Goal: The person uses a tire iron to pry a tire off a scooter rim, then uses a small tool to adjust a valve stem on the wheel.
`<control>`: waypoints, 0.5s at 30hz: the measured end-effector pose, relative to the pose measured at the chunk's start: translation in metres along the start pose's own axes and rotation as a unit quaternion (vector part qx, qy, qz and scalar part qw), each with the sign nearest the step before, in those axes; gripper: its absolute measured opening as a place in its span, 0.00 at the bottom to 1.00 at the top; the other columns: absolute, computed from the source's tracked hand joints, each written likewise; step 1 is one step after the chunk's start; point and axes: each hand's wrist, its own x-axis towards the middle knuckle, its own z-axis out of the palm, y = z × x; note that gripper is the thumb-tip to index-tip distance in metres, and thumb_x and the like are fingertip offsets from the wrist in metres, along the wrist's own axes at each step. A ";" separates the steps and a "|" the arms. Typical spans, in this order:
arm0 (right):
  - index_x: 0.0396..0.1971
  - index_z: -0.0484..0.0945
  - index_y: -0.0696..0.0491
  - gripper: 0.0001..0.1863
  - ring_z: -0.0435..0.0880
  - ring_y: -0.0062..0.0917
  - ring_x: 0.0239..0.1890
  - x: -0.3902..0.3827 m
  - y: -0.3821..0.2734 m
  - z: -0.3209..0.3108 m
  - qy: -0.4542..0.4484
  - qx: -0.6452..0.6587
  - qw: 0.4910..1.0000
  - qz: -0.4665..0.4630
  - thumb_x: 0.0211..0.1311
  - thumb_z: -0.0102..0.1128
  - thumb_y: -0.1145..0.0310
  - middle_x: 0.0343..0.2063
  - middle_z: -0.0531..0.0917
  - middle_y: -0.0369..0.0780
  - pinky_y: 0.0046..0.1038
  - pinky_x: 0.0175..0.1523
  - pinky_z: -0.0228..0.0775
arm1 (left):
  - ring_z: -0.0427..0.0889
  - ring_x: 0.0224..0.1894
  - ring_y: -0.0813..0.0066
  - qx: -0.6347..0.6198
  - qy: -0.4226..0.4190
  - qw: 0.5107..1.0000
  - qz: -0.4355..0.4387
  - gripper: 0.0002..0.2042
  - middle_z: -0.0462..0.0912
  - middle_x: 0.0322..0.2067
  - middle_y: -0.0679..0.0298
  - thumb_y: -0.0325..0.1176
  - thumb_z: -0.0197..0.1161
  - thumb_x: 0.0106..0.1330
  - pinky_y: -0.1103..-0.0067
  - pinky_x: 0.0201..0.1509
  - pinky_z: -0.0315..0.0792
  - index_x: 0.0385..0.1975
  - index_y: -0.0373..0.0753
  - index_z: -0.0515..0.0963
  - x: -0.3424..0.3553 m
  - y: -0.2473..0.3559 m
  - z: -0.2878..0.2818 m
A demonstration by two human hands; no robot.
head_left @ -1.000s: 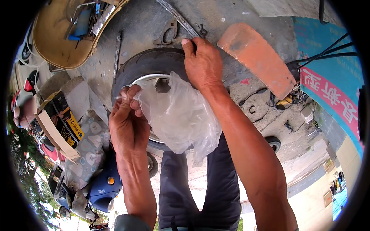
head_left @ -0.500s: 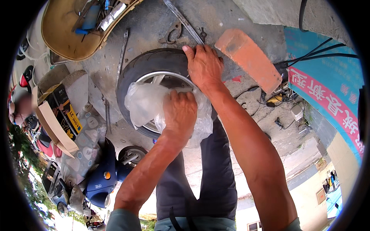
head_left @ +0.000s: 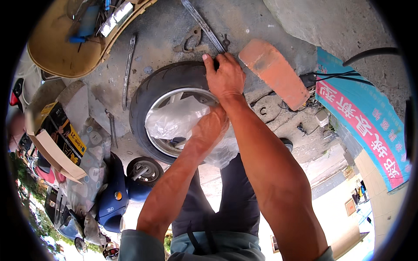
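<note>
A motorcycle wheel lies flat on the ground, its black tyre (head_left: 146, 93) around a silver rim (head_left: 153, 140). My right hand (head_left: 225, 78) grips the tyre's far right side, fingers curled over the tread and thumb apart. Crumpled clear plastic bag (head_left: 172, 118) spreads across the wheel's middle and over the rim's near right side. My left hand (head_left: 212, 124) is closed on the bag at the right inner side of the rim, close to my right wrist. Its fingertips are hidden in the plastic and behind the hand.
An orange brick (head_left: 275, 71) lies right of the wheel. Beyond it are a long metal bar (head_left: 202, 24) and a metal bracket (head_left: 190, 41); another bar (head_left: 129, 71) lies left. A yellow tub of tools (head_left: 65, 56), a cardboard box (head_left: 54, 150) and a blue scooter (head_left: 114, 202) stand left.
My left hand has moved right across the wheel, pulling the plastic and baring more of the rim's near left part. My right hand stays on the tyre. The view has shifted slightly.
</note>
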 end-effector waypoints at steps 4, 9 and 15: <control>0.29 0.81 0.55 0.24 0.82 0.42 0.48 0.010 -0.007 0.002 0.000 0.000 0.999 -0.041 0.70 0.58 0.46 0.38 0.83 0.42 0.46 0.51 0.75 | 0.87 0.36 0.44 -0.065 -0.059 0.996 -0.029 0.10 0.85 0.32 0.45 0.33 0.58 0.69 0.57 0.41 0.82 0.38 0.33 0.81 0.007 0.002 -0.025; 0.29 0.79 0.54 0.23 0.81 0.43 0.47 0.011 0.002 0.005 -0.004 -0.010 0.999 -0.045 0.71 0.58 0.47 0.38 0.81 0.42 0.46 0.49 0.75 | 0.86 0.37 0.37 -0.165 -0.086 0.970 -0.159 0.14 0.85 0.34 0.40 0.39 0.56 0.71 0.52 0.40 0.80 0.40 0.33 0.80 0.010 0.016 -0.038; 0.30 0.78 0.54 0.24 0.81 0.43 0.48 0.013 0.002 0.004 -0.018 -0.023 0.999 -0.038 0.73 0.55 0.45 0.38 0.81 0.41 0.48 0.49 0.74 | 0.88 0.35 0.41 -0.150 -0.110 0.972 -0.146 0.15 0.85 0.30 0.40 0.40 0.56 0.72 0.49 0.40 0.80 0.39 0.32 0.78 -0.011 0.023 -0.043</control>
